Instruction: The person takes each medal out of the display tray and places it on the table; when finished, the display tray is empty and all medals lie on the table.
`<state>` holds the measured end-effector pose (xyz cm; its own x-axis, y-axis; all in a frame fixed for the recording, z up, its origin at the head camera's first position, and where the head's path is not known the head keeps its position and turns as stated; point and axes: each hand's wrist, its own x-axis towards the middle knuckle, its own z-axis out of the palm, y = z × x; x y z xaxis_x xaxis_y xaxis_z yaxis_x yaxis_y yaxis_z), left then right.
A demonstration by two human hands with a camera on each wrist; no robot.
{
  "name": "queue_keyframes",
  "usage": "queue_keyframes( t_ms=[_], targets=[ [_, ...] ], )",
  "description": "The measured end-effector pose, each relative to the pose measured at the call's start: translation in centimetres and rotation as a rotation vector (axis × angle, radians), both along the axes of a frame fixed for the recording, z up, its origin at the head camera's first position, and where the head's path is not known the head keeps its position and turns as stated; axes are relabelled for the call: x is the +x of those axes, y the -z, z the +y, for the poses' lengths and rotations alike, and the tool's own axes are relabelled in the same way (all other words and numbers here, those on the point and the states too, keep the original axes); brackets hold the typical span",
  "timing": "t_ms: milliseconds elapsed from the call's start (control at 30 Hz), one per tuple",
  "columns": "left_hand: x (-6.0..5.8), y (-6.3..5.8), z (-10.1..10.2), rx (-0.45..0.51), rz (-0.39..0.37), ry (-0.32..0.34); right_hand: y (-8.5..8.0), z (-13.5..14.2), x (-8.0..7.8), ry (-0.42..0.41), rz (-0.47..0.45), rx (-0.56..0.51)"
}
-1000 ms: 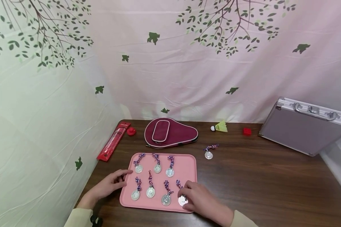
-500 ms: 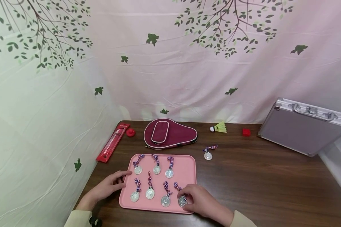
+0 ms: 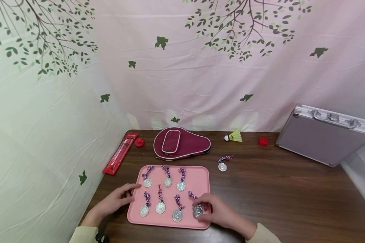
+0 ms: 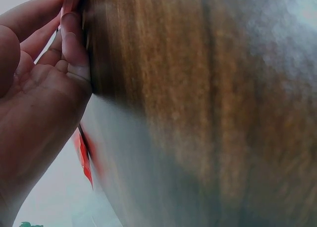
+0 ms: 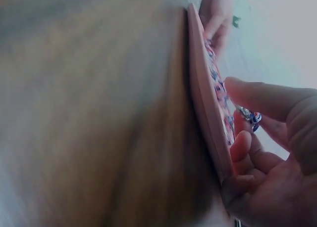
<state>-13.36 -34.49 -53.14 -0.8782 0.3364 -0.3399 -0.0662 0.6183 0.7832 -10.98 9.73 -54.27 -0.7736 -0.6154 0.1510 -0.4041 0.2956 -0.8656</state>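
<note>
Several silver medals with knotted red, white and blue ribbons lie in two rows on a pink tray (image 3: 197, 175). In the head view my right hand (image 3: 217, 209) holds the medal (image 3: 197, 211) at the tray's front right, thumb and forefinger at its edge. The right wrist view shows that medal (image 5: 245, 113) tilted between the fingers of the right hand (image 5: 282, 133), its ribbon beside it. My left hand (image 3: 117, 199) rests at the tray's left edge, forefinger over the rim; in the left wrist view the left hand (image 4: 44, 83) has relaxed fingers against the rim.
Another medal (image 3: 222, 166) lies on the table beyond the tray's right corner. Along the back are a long red packet (image 3: 120, 153), red duck (image 3: 139, 142), maroon paddle case (image 3: 191, 145), yellow shuttlecock (image 3: 234, 136), red block (image 3: 263, 141) and silver case (image 3: 319, 138).
My right hand has shifted slightly right, and the medal in its fingers has turned and moved a little right. The left hand has stayed at the tray's edge.
</note>
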Motion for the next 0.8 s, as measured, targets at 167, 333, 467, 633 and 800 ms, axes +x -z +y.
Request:
queue_keyframes(
  t_ms=[167, 333, 467, 633, 800],
  targets=[
    [0.0, 0.0, 0.0, 0.009, -0.006, -0.004, -0.7, 2.6, -1.9, 0.077, 0.100, -0.001],
    [0.0, -0.1, 0.0, 0.013, -0.009, -0.010, -0.8, 6.8, -5.0, 0.227, 0.148, 0.057],
    [0.1, -0.1, 0.0, 0.015, -0.011, -0.013, -0.3, 10.3, -7.5, 0.363, 0.155, 0.126],
    [0.2, 0.0, -0.1, 0.013, -0.013, -0.013, 0.4, 13.4, -9.6, 0.480, 0.196, 0.267],
    [0.2, 0.0, 0.0, 0.011, -0.009, -0.012, 0.9, 14.7, -10.4, 0.492, 0.205, 0.343]
  ],
)
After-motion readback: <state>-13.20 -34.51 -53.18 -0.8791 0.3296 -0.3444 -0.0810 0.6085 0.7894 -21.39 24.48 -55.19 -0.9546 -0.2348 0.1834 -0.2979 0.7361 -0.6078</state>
